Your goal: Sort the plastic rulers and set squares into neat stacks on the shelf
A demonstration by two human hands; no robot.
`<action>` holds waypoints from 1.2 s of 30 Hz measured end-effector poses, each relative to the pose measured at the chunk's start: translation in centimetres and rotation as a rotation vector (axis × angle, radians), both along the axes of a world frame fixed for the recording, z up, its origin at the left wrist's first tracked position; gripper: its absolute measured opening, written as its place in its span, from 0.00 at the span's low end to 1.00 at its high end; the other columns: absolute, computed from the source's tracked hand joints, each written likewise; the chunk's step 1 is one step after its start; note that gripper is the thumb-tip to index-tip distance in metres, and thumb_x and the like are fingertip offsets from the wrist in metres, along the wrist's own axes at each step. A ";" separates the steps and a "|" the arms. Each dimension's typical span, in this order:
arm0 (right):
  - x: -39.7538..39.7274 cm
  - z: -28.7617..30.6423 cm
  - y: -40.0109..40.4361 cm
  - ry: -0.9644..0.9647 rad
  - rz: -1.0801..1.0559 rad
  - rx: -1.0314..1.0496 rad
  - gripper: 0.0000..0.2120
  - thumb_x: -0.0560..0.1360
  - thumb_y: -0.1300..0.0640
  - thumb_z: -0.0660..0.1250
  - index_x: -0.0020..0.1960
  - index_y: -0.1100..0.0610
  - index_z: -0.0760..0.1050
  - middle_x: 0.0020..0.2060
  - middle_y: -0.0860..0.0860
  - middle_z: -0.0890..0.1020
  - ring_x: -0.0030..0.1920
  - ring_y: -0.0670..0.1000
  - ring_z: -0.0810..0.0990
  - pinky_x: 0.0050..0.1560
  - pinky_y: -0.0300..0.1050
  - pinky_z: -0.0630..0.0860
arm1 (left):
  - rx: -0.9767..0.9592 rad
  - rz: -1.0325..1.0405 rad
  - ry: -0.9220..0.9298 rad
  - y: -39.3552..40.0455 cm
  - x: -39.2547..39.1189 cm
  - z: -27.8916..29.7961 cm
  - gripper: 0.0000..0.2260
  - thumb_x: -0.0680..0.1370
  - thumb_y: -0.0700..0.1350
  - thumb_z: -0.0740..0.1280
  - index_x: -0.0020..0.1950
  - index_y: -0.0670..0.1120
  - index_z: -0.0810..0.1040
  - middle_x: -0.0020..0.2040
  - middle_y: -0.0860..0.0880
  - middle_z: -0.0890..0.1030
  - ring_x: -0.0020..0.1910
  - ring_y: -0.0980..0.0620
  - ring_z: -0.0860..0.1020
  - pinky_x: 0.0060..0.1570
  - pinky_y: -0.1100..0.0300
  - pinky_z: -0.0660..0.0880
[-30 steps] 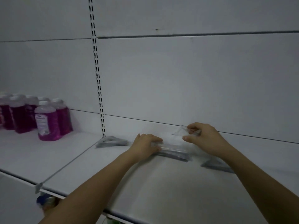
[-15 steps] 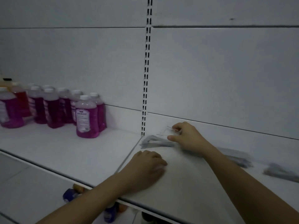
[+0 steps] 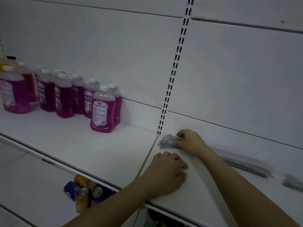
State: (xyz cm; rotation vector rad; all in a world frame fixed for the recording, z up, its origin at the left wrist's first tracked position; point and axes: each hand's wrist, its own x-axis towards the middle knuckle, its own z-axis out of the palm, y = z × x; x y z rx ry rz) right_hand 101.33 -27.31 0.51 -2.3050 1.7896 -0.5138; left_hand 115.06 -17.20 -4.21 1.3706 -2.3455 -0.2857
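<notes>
A stack of clear plastic set squares (image 3: pixel 166 141) lies at the back of the white shelf (image 3: pixel 193 199), just right of the slotted upright. My right hand (image 3: pixel 191 142) rests on its right end, thumb and fingers pinching the top set square. My left hand (image 3: pixel 167 173) lies palm down on the bare shelf in front of that stack and holds nothing. Behind my right forearm, a long blurred pile of clear rulers (image 3: pixel 242 163) stretches to the right. A smaller grey pile of plastic pieces (image 3: pixel 293 183) sits at the far right edge.
Several purple liquid bottles (image 3: pixel 102 112) stand on the left shelf section, beyond the seam between the shelf boards. Drink cans (image 3: pixel 82 192) lie on the lower shelf under the front edge. The white back panel with its slotted upright (image 3: pixel 172 79) closes the shelf behind.
My right hand carried a set square leftward from the ruler pile to the stack by the upright. My left hand left the ruler pile and lies flat on the shelf. The view swung left.
</notes>
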 end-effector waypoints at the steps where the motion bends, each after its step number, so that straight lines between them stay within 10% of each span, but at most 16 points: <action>1: 0.0 0.0 0.2 -0.005 0.007 -0.014 0.21 0.74 0.48 0.69 0.63 0.57 0.74 0.59 0.52 0.77 0.57 0.52 0.76 0.57 0.45 0.73 | 0.002 -0.003 0.007 -0.1 0.1 0.0 0.17 0.80 0.54 0.58 0.68 0.56 0.73 0.67 0.54 0.71 0.66 0.52 0.66 0.69 0.53 0.58; 16: -12.6 6.3 9.4 -0.116 -0.081 -0.172 0.12 0.78 0.45 0.62 0.55 0.49 0.78 0.50 0.43 0.80 0.48 0.43 0.77 0.52 0.43 0.75 | 0.137 0.009 0.044 -1.9 -9.0 10.2 0.13 0.78 0.52 0.61 0.61 0.55 0.77 0.58 0.52 0.80 0.54 0.50 0.78 0.55 0.55 0.75; 36: -58.9 5.2 45.3 -0.037 -0.757 0.014 0.14 0.78 0.43 0.61 0.43 0.52 0.76 0.43 0.50 0.81 0.43 0.51 0.79 0.48 0.48 0.77 | 0.025 -0.353 -0.141 22.7 -58.3 8.8 0.20 0.79 0.59 0.57 0.69 0.54 0.72 0.69 0.50 0.74 0.67 0.46 0.70 0.63 0.49 0.66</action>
